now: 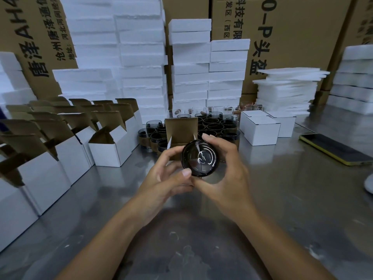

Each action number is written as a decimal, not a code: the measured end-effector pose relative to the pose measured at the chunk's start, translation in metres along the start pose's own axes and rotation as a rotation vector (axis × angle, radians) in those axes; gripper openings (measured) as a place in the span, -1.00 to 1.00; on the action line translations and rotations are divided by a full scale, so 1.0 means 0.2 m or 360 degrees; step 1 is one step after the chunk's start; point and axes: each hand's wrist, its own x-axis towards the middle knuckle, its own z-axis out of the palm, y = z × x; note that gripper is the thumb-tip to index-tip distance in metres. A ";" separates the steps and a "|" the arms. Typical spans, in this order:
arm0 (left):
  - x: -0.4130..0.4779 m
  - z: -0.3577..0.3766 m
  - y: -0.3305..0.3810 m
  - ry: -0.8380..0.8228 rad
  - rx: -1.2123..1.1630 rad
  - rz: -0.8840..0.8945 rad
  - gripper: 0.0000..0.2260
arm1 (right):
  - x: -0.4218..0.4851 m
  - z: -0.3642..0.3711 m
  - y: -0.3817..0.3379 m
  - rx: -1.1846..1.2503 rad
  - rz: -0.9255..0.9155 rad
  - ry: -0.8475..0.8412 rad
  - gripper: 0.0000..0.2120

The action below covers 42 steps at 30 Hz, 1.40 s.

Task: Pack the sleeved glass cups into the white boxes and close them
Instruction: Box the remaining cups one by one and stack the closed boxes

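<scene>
Our right hand (228, 172) curls round the glass cup (199, 158). Our left hand (167, 174) grips the open white box (180, 128), both above the middle of the table (282, 199). We think a crooked push could catch the box's edge, and the cup could slip.

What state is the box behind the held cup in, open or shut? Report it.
Open. The box has its lid flap standing up, brown inside showing, side tabs untucked, behind the glass cup.
</scene>
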 end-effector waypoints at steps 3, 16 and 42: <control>0.00 0.00 0.00 0.0000 0.0047 0.0031 -0.48 | 0.00 0.00 -0.01 0.0067 0.0011 -0.0024 -0.31; 0.00 0.00 0.01 -0.0060 -0.0017 -0.0073 -0.43 | 0.02 -0.01 -0.01 0.0465 0.0420 -0.0042 -0.47; 0.00 0.00 0.00 -0.0170 0.0076 -0.0298 -0.63 | 0.09 -0.04 0.00 0.0818 0.1464 -0.0162 -0.64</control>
